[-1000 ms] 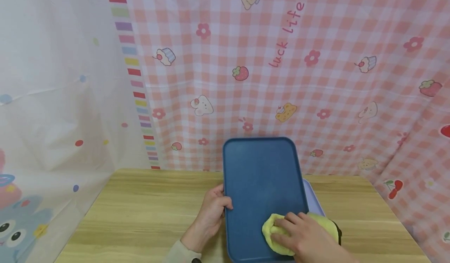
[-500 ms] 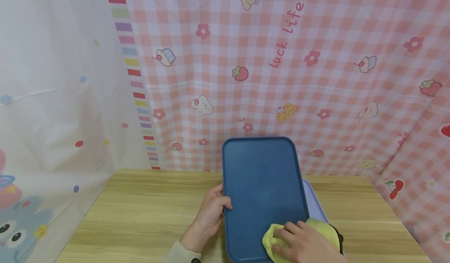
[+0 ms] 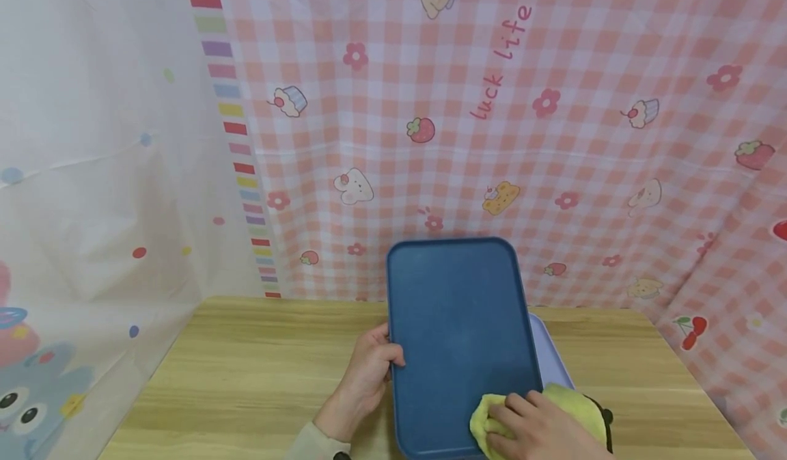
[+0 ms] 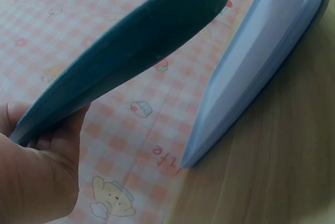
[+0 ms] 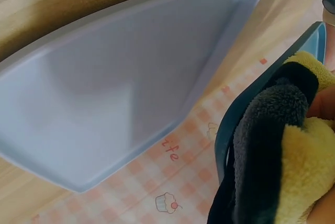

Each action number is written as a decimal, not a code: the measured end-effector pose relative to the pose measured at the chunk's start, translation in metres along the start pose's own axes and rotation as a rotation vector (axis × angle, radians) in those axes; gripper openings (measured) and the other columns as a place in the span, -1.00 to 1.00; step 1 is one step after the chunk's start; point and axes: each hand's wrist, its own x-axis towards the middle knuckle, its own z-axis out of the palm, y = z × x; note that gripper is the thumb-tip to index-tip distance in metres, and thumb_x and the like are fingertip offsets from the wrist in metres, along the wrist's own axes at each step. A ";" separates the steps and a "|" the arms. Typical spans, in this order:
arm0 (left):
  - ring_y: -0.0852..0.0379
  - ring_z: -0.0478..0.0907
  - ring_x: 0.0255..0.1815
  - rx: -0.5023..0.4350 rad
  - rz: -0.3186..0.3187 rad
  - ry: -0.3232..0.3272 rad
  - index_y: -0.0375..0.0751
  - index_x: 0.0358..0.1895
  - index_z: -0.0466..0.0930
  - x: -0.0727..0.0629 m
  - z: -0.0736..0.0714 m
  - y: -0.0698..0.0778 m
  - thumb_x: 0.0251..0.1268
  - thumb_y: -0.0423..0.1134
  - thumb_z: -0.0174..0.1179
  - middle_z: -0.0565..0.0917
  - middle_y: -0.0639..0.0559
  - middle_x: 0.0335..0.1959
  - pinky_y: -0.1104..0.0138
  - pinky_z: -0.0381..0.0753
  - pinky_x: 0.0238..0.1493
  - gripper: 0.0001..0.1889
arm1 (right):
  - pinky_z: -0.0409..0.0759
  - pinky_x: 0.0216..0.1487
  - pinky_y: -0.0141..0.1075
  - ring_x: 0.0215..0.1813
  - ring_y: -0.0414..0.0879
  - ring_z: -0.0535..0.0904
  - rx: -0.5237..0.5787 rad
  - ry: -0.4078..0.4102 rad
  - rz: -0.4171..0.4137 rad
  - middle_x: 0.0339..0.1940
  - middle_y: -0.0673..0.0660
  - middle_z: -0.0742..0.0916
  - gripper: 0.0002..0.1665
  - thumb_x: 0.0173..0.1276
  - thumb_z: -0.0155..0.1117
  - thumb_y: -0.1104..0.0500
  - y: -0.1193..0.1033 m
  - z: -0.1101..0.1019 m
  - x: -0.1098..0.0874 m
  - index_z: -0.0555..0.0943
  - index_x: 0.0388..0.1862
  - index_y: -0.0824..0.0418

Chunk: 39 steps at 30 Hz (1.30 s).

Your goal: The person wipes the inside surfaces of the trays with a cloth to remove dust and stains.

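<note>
A dark blue rectangular tray (image 3: 458,330) is held tilted up above the table. My left hand (image 3: 367,371) grips its left rim, thumb on the front face; the left wrist view shows the hand (image 4: 47,166) around the tray's edge (image 4: 131,41). At the lower right of the tray, my right hand (image 3: 531,426) holds a bunched yellow cloth (image 3: 581,412) with a dark border against the surface. In the right wrist view the cloth (image 5: 303,166) shows its grey underside and covers part of the blue tray's rim.
A pale lavender tray (image 3: 547,354) lies on the wooden table (image 3: 264,371) behind and below the blue one, mostly hidden in the head view. Its inside (image 5: 125,88) shows in the right wrist view. A pink checked curtain (image 3: 381,104) hangs behind the table.
My right hand and the cloth have slid down, then slightly right along the lower part of the blue tray. My left hand keeps its grip, almost unmoved.
</note>
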 end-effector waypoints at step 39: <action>0.15 0.70 -0.43 0.013 0.013 0.025 -0.51 0.01 0.67 -0.002 0.000 0.005 -0.30 -0.62 -0.06 0.79 -0.08 -0.30 0.36 0.60 -0.43 -0.39 | 0.10 -0.32 -0.50 -0.23 -0.23 0.37 -0.032 -0.038 0.052 -0.13 -0.08 0.63 -0.65 0.56 0.11 -0.29 0.014 -0.017 -0.029 0.67 -0.24 -0.14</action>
